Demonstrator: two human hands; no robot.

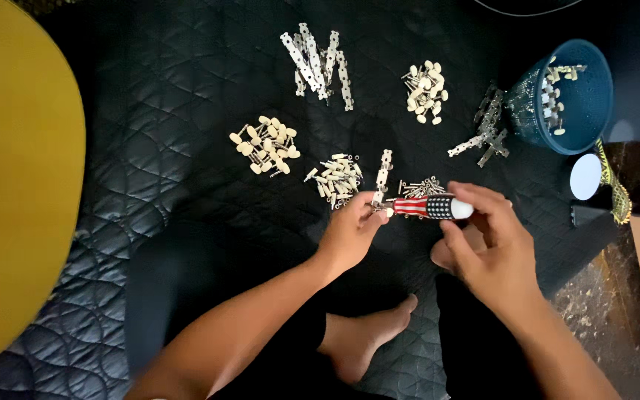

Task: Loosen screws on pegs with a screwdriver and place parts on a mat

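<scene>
1. Head view: the right hand [494, 248] closes its fingers around a screwdriver [431, 207] with a striped red, white and blue handle, held level above the middle of the dark quilted mat [179, 96].
2. The left hand [350, 233] pinches the lower end of a cream metal strip [383, 178] at the screwdriver's tip.
3. Piles of cream pegs [264, 144] and small screws [337, 178] lie left of the strip; a blue basket [579, 111] lies tipped near the mat's far right corner.

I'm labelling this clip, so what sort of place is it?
Probably a home floor used as a makeshift workspace: the person sits barefoot on a dark quilted mat, with small metal parts in piles and a blue plastic basket.
</scene>
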